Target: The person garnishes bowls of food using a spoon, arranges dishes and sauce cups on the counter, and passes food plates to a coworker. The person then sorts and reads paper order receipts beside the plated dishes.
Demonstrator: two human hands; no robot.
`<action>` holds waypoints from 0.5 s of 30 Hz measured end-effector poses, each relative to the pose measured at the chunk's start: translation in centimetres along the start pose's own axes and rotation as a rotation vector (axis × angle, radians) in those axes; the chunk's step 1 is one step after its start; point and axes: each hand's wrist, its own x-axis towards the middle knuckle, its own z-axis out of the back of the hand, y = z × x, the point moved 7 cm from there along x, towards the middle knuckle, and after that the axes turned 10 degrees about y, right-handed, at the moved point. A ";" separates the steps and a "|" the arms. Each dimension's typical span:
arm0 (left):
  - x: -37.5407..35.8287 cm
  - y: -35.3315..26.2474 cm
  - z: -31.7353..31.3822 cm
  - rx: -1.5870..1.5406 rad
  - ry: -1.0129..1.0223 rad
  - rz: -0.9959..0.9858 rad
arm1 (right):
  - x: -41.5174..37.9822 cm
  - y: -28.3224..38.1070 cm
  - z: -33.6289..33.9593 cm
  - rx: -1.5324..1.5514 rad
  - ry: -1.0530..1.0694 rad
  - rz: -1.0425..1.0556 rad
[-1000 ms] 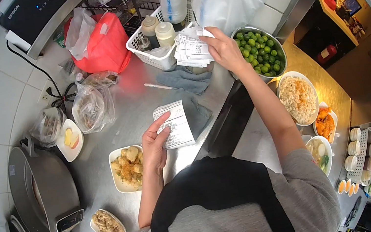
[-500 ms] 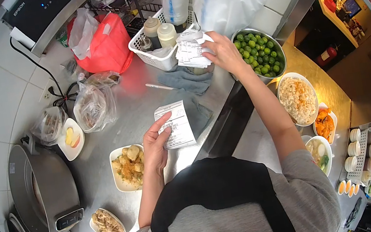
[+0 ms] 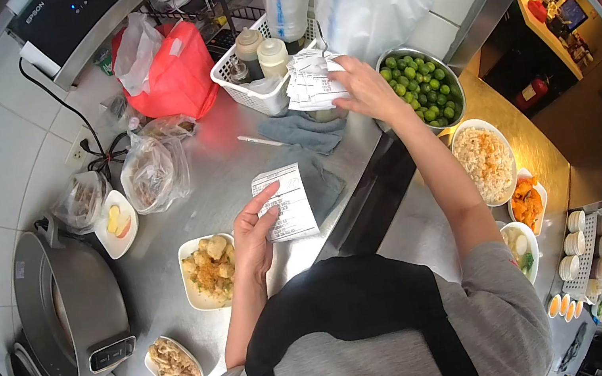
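Observation:
Between the thumb and fingers of my left hand (image 3: pixel 251 233) is a printed receipt (image 3: pixel 290 206), held over the steel counter (image 3: pixel 224 161). My right hand (image 3: pixel 368 87) touches a stack of crumpled receipts (image 3: pixel 312 81), its fingers at the stack's right edge. That stack lies beside a white basket (image 3: pixel 273 100) with sauce bottles. Just right of my right hand stands a metal bowl of green limes (image 3: pixel 420 86). Blue-grey cloths (image 3: pixel 303 131) and a pen-like white item (image 3: pixel 260 140) lie between my hands.
A dish of potatoes (image 3: pixel 210 272) sits left of my left forearm, with a meat dish (image 3: pixel 175 365) below it. A grey cooker (image 3: pixel 73 309) stands at far left. A red bag (image 3: pixel 172 74) is at the back. Rice (image 3: pixel 484 160) and orange food (image 3: pixel 527 204) are at right.
My right hand's fingers have shifted slightly at the receipt stack, which now looks a little more spread. My left hand and its receipt have hardly moved.

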 end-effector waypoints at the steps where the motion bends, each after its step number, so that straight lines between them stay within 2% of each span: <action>1: 0.0 0.0 -0.1 -0.001 0.001 0.001 | -0.1 0.0 -0.1 -0.015 -0.015 0.012; 8: -0.1 -0.1 -0.3 0.019 0.006 0.001 | 0.5 -0.9 0.7 0.079 0.016 0.028; 10: -0.2 -0.2 -0.3 0.025 0.004 -0.002 | 0.8 -1.4 0.5 0.180 0.186 -0.023; 15: -0.2 0.0 -0.4 0.016 0.014 0.001 | 0.9 -1.6 0.4 0.146 0.131 0.022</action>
